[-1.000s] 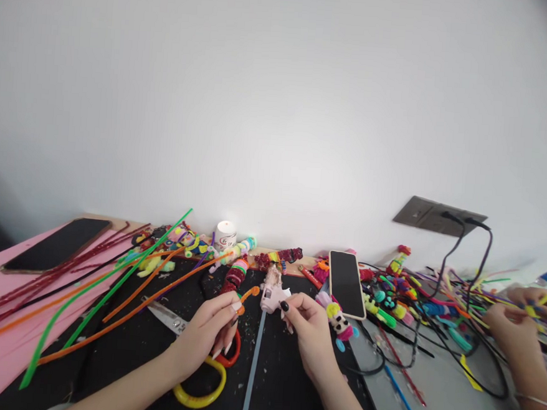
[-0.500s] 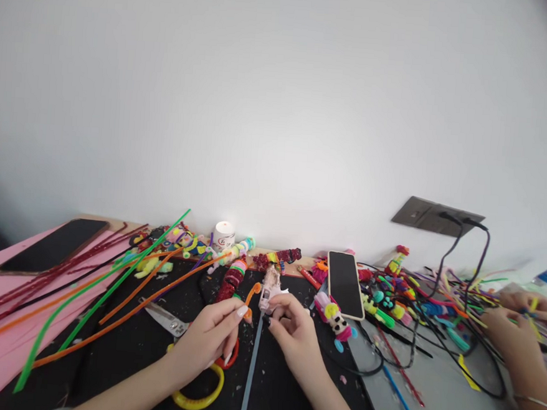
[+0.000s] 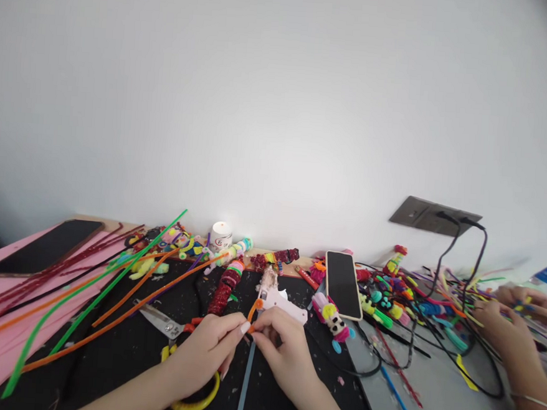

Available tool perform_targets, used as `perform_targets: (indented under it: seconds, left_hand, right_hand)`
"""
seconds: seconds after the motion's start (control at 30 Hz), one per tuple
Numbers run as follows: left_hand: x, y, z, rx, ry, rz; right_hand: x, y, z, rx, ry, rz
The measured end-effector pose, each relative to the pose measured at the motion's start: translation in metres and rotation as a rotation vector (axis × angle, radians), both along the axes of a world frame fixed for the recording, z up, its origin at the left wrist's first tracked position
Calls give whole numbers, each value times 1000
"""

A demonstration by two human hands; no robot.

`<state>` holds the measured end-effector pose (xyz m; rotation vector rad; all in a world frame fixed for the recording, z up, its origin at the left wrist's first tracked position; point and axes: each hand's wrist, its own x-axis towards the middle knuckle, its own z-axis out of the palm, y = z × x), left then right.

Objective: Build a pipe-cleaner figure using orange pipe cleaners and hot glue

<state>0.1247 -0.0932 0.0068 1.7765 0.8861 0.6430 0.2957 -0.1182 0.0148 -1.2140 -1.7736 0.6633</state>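
A short orange pipe cleaner (image 3: 253, 313) with a small curl at its upper end is pinched between my two hands. My left hand (image 3: 204, 353) has its thumb and fingertips closed on the lower end. From the other side, my right hand (image 3: 286, 349) grips the same end, fingertips nearly touching the left ones. Just beyond them a pale glue gun (image 3: 283, 302) lies on the black mat (image 3: 121, 369). Scissors (image 3: 164, 324) with red and yellow handles lie partly under my left hand. A thin grey-blue strip (image 3: 245, 384) runs toward me below the fingertips.
Long green pipe cleaners (image 3: 107, 299) and several others cross the left side, near a dark phone (image 3: 45, 248). Pipe-cleaner figures (image 3: 334, 315) and another phone (image 3: 344, 285) lie right of centre. Black cables (image 3: 478, 263) hang from a wall socket. Another person's hands (image 3: 511, 325) work at far right.
My right hand has moved down and left to meet my left hand on the orange pipe cleaner. More of the glue gun now shows. The view has shifted slightly.
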Motion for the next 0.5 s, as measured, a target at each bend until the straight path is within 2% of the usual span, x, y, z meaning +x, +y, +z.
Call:
perform_targets:
  seconds: [0.27, 0.4, 0.5]
  left_hand:
    - [-7, 3, 18, 143, 128, 3]
    - [-12, 7, 16, 185, 72, 109]
    - [-14, 9, 11, 251, -13, 143]
  right_hand:
    - [4, 1, 0, -59, 1, -36]
    - [5, 3, -1, -165, 69, -44]
    - [4, 2, 0, -292, 208, 29]
